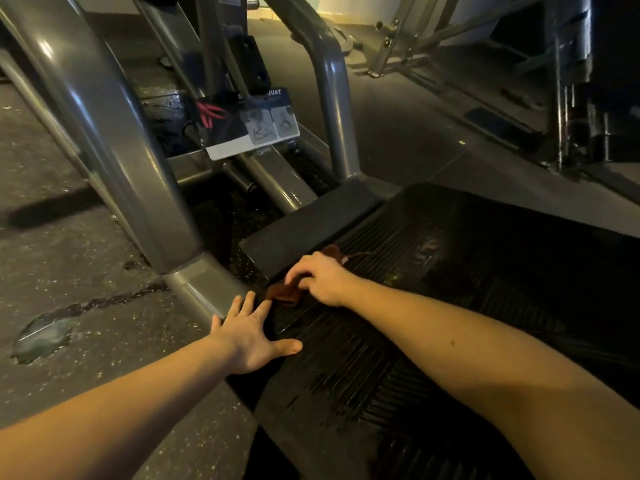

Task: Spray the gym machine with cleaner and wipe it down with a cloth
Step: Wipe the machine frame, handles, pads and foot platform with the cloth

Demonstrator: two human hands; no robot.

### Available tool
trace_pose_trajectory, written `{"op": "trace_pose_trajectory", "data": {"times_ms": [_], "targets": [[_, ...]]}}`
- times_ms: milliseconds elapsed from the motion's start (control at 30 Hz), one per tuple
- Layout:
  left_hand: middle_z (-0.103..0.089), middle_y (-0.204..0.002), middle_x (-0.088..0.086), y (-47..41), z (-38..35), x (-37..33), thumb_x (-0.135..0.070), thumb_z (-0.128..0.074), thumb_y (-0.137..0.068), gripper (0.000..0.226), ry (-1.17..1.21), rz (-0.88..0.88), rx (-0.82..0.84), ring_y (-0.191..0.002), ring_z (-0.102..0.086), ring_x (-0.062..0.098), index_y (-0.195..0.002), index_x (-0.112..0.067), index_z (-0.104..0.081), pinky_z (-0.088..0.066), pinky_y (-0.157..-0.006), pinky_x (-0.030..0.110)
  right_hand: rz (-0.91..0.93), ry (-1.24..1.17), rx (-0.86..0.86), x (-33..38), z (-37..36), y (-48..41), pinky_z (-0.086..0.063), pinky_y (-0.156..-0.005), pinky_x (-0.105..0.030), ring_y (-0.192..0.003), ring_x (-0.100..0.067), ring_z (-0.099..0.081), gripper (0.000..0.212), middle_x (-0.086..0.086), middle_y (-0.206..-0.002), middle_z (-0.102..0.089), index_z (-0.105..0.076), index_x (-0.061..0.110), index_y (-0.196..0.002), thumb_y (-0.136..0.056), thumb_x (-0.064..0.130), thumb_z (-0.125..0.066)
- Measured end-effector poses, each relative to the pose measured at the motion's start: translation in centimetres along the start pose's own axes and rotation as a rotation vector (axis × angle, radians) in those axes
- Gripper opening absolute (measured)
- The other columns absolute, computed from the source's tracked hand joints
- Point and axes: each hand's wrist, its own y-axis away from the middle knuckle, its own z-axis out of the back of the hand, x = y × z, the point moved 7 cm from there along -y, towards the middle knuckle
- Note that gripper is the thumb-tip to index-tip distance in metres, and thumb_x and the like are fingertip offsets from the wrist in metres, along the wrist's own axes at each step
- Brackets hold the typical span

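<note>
Bare forearms (450, 344) reach over the ribbed black footplate (374, 382): right hand (320, 278) pinches a crumpled brown cloth (282, 293) against it with curled fingers (302, 271); left hand (254, 336) lies flat beside, fingers spread, near smooth grey tubing (104, 133).

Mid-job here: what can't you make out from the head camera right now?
Cloth: head view, mostly hidden under the right hand gripping it.
Footplate: right side lost in shadow; wet or dry unclear.
Instruction placard: print too small and dim to read.
Machine frame: upper part cut off by the top edge.
Spray bottle: nowhere in view.
</note>
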Motion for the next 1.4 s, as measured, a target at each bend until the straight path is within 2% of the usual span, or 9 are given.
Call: {"op": "trace_pose_trajectory", "data": {"times_ms": [200,367,500,667,833,967,1167,1267,1400], "targets": [[0.013,-0.172,0.001,0.5,0.1,0.0,-0.087,-0.051,-0.080,0.114,0.029,-0.004,-0.066,-0.158,0.014,0.027,-0.165,-0.031,0.000,0.003,-0.128,0.049,-0.519,0.256,-0.162,-10.9,8.3,3.5,-0.036,-0.109,-0.046,-0.133,-0.031,-0.044,0.039,-0.004,-0.137,-0.058,-0.069,0.041,-0.123,-0.102,0.013,-0.052],[0.005,-0.173,0.006,0.8,-0.1,0.2,-0.082,-0.052,-0.085,0.109,0.038,-0.021,-0.092,-0.159,0.007,0.029,-0.166,-0.023,-0.007,-0.001,-0.129,0.048,-0.428,0.106,-0.138,-3.8,3.8,5.6,-0.039,-0.111,-0.042,-0.133,-0.027,-0.046,0.034,-0.002,-0.136,-0.061,-0.072,0.039,-0.120,-0.100,0.016,-0.057],[-0.026,-0.169,0.006,2.4,0.8,-0.1,-0.064,-0.049,-0.099,0.079,0.060,-0.042,-0.197,-0.157,-0.019,0.030,-0.162,-0.022,-0.027,-0.016,-0.127,0.048,-0.350,0.004,-0.142,1.4,0.4,9.0,-0.037,-0.109,-0.040,-0.125,-0.021,-0.052,0.028,0.003,-0.124,-0.066,-0.076,0.034,-0.111,-0.097,0.014,-0.062],[-0.062,-0.140,0.012,4.9,2.5,-0.5,-0.038,-0.066,-0.098,0.062,0.648,-0.155,-0.309,-0.127,-0.060,0.030,-0.151,-0.012,-0.047,-0.045,-0.112,0.045,-0.465,-0.765,-0.366,2.7,2.6,12.9,-0.060,-0.074,-0.035,-0.088,-0.025,-0.071,0.028,-0.011,-0.100,-0.072,-0.073,0.015,-0.115,-0.095,-0.004,-0.064],[-0.051,-0.147,0.001,7.7,3.7,-4.5,-0.042,-0.076,-0.091,0.078,0.869,-0.364,-0.220,-0.122,-0.058,0.020,-0.155,-0.022,-0.036,-0.051,-0.106,0.049,-0.534,-0.960,-0.554,3.7,3.9,15.6,-0.061,-0.074,-0.040,-0.093,-0.026,-0.072,0.019,-0.014,-0.109,-0.072,-0.062,0.019,-0.111,-0.096,0.012,-0.071],[-0.056,-0.139,0.000,9.0,4.0,-6.7,-0.038,-0.078,-0.090,0.080,0.686,-0.524,-0.176,-0.121,-0.058,0.015,-0.158,-0.027,-0.036,-0.048,-0.107,0.033,-0.639,-1.170,-0.592,4.5,2.0,17.3,-0.061,-0.088,-0.058,-0.103,-0.033,-0.071,0.041,-0.013,-0.117,-0.068,-0.051,0.021,-0.127,-0.094,0.024,-0.075],[-0.064,-0.125,-0.004,10.0,3.1,-7.7,-0.027,-0.082,-0.087,0.073,0.456,-0.605,0.008,-0.100,-0.065,0.006,-0.151,-0.028,-0.047,-0.051,-0.075,0.013,-0.785,-0.900,-0.619,4.9,1.1,20.4,-0.060,-0.091,-0.047,-0.103,-0.026,-0.068,0.046,-0.008,-0.113,-0.068,-0.060,0.017,-0.122,-0.086,0.037,-0.083],[-0.063,-0.115,-0.011,10.8,3.7,-8.1,-0.017,-0.083,-0.086,0.070,0.264,-0.663,0.018,-0.093,-0.064,-0.003,-0.147,-0.028,-0.051,-0.045,-0.075,0.006,-0.775,-0.777,-0.640,5.6,2.8,21.8,-0.057,-0.094,-0.041,-0.106,-0.023,-0.065,0.048,-0.005,-0.112,-0.066,-0.061,0.018,-0.121,-0.084,0.040,-0.085],[-0.055,-0.118,-0.006,10.5,5.7,-7.6,-0.038,-0.079,-0.089,0.058,0.004,-0.639,-0.179,-0.111,-0.053,0.012,-0.143,-0.028,-0.059,-0.037,-0.095,0.025,-0.770,-1.027,-0.567,6.4,3.0,22.9,-0.063,-0.084,-0.042,-0.097,-0.027,-0.072,0.041,-0.012,-0.108,-0.072,-0.064,0.015,-0.123,-0.087,0.018,-0.083]]}}
